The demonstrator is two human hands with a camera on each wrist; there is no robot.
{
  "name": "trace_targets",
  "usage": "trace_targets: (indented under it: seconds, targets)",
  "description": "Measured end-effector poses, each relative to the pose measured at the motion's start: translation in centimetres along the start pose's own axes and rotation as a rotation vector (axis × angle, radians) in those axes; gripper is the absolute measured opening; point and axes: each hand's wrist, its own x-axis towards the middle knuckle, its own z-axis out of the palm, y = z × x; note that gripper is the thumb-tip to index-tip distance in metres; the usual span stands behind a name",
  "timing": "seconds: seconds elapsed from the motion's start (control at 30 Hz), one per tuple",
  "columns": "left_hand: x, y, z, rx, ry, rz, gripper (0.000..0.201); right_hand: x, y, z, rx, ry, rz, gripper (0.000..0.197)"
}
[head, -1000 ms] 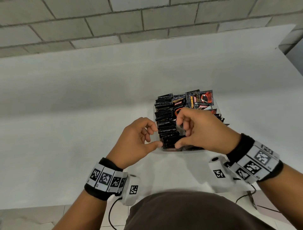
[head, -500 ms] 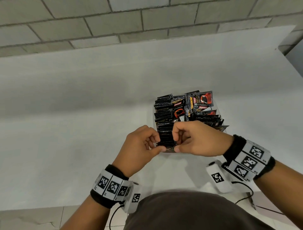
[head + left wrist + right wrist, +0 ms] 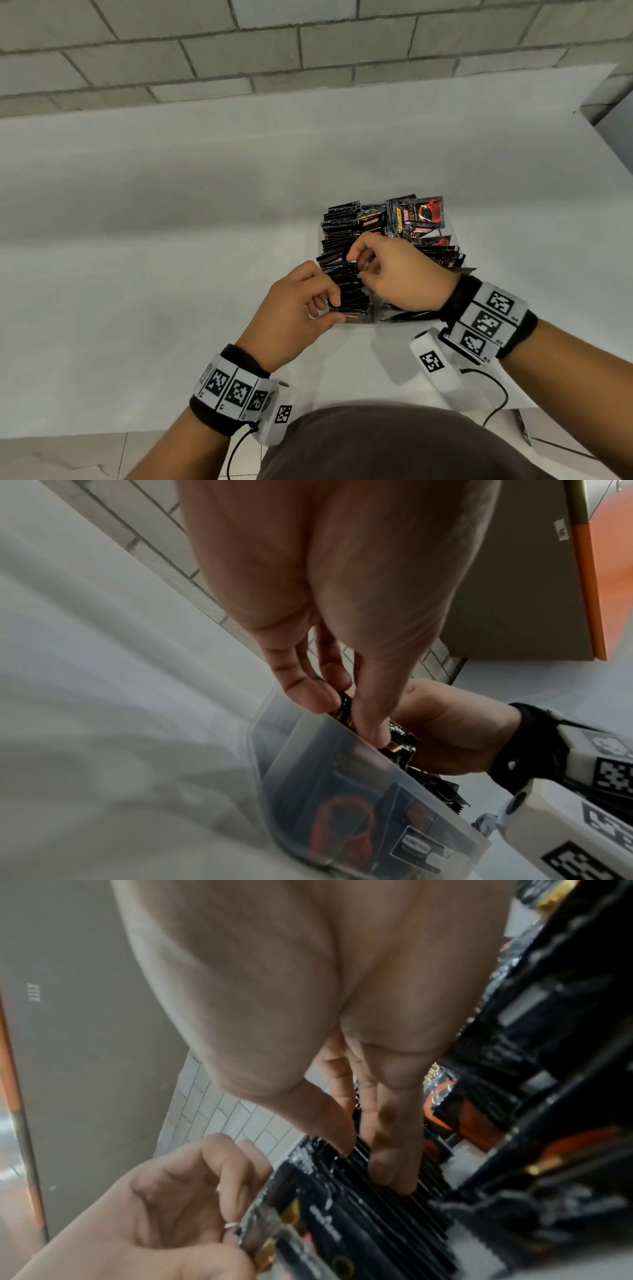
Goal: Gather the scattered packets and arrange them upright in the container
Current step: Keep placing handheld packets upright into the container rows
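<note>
A clear plastic container [image 3: 356, 324] on the white table holds black coffee packets [image 3: 346, 284] standing in a tight row on its left side. My left hand [image 3: 337, 310] is at the row's near end, where thumb and fingers pinch the nearest packets' top edges [image 3: 346, 715]. My right hand [image 3: 358, 263] hovers over the middle of the row, and its thumb and fingertips [image 3: 394, 1183] press on the packet tops. A second row [image 3: 442, 255] leans on the right side. Several packets [image 3: 421, 214] lie flat and askew at the far end.
A few packets [image 3: 407, 315] stick out low at the container's near right, under my right wrist. The white table [image 3: 171, 240] stretches left and back to a block wall [image 3: 308, 51]. The table's front edge is close to my body.
My right hand has moved from the near end of the left row to its middle. My left hand has stayed at the near end, still pinching.
</note>
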Motion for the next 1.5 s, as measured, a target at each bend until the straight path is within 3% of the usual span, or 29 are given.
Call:
trace_targets:
  seconds: [0.13,0.33,0.43,0.53,0.63,0.73,0.9,1.07,1.27,1.5]
  targets:
    - [-0.1,0.1,-0.1,-0.001,0.01,-0.001,0.027,-0.5,0.1,-1.2,0.011,0.035,0.018,0.026]
    - [-0.1,0.5,-0.7,0.045,-0.03,-0.057,0.043,0.0,-0.6,-6.7,-0.091,0.246,0.037,0.018]
    - [0.5,1.3,-1.2,0.124,-0.061,-0.048,0.066,2.0,-0.3,-8.6,-0.283,0.239,-0.019,0.017]
    - [1.9,2.2,-1.8,0.247,-0.139,0.032,0.082,4.5,0.2,-8.5,-0.442,0.122,-0.075,0.027]
    - [3.2,2.9,-1.7,0.386,-0.266,0.169,0.079,6.3,0.5,-7.5,-0.598,0.024,-0.087,0.043]
    - [4.0,3.2,-0.6,0.503,-0.377,0.262,0.071,7.3,1.0,-6.9,-0.686,0.042,-0.095,0.044]
    - [4.6,2.3,0.6,0.621,-0.514,0.2,0.055,8.2,1.5,-7.1,-0.671,0.057,-0.058,0.036]
    - [4.4,1.8,0.8,0.628,-0.514,0.186,0.051,8.3,1.7,-7.8,-0.567,0.007,-0.033,0.028]
    - [4.9,2.1,0.6,0.626,-0.471,0.158,0.075,8.1,1.3,-8.0,-0.577,0.002,-0.112,0.016]
    - [4.3,1.9,0.9,0.58,-0.442,0.145,0.071,8.3,1.6,-7.8,-0.545,-0.015,-0.1,0.024]
